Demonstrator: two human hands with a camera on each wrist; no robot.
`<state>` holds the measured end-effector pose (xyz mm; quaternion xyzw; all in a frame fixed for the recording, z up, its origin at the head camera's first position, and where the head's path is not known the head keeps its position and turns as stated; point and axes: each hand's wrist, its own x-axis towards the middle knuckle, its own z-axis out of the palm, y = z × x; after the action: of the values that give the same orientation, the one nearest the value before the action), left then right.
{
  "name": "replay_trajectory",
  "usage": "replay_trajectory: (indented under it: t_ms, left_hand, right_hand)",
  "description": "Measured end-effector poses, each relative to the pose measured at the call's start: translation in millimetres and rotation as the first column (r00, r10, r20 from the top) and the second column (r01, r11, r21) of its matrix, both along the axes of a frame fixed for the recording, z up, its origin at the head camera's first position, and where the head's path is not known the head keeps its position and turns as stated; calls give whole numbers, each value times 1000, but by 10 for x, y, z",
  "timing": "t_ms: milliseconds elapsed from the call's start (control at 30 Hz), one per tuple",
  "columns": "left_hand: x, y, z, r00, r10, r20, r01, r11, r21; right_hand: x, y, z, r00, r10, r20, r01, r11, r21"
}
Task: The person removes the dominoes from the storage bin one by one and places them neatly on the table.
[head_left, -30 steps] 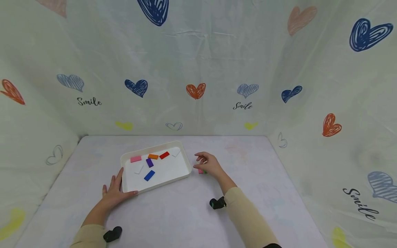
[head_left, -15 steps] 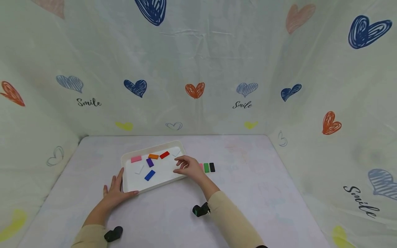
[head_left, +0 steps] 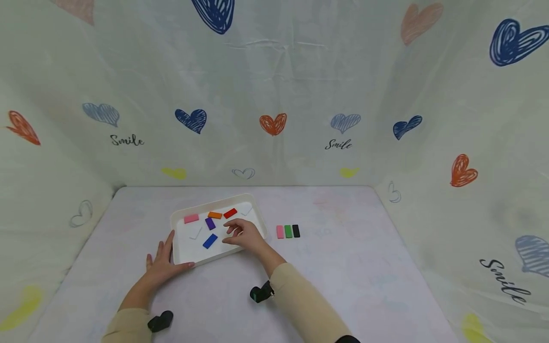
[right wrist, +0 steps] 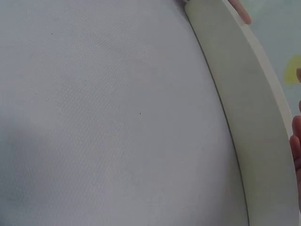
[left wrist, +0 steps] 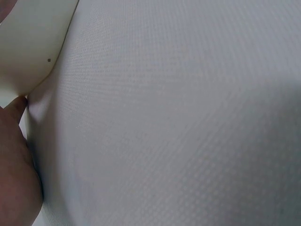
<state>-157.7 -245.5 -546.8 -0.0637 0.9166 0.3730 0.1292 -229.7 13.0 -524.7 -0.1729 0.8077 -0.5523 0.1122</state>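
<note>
A white tray (head_left: 180, 256) stands tilted on the table. In it lie a pink block (head_left: 191, 218), an orange block (head_left: 215, 215), a red block (head_left: 230, 213), a purple block (head_left: 210, 223) and a blue block (head_left: 210, 241), all small and flat, plus white pieces that barely stand out. My left hand (head_left: 162, 270) rests at the tray's front left corner, fingers straight along the side and thumb on the front rim. Over the tray's right part hovers my right hand (head_left: 248, 237), thumb and fingers apart, nothing visible between them; the blue block is nearest.
Right of the tray a pink block (head_left: 280, 232), a green block (head_left: 288, 231) and a black block (head_left: 296, 231) stand in a side-by-side row on the pale table (head_left: 343, 267). A curtain (head_left: 274, 71) printed with hearts hangs behind and at the sides.
My right hand has moved left from beside the row of blocks to over the tray, uncovering the pink, green and black blocks. My left hand stays at the tray corner.
</note>
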Motion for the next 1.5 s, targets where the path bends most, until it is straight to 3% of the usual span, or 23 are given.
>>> replay_trajectory:
  t_ms: [300, 567, 900, 1500]
  left_hand:
    - [-14, -3, -28, 1000, -1, -14, 2, 1000, 12]
    - [-15, -8, -50, 1000, 7, -13, -7, 1000, 9]
    - [-1, 3, -5, 1000, 9, -7, -9, 1000, -7]
    - [7, 1, 15, 1000, 9, -9, -9, 1000, -3]
  right_hand:
    - [-110, -169, -15, 999, 38, -18, -34, 981, 189]
    - [-210, -301, -39, 997, 69, 34, -76, 951, 301]
    - [-273, -432, -78, 979, 188, 79, -203, 925, 322]
    - [-292, -490, -93, 965, 250, 80, -261, 885, 386]
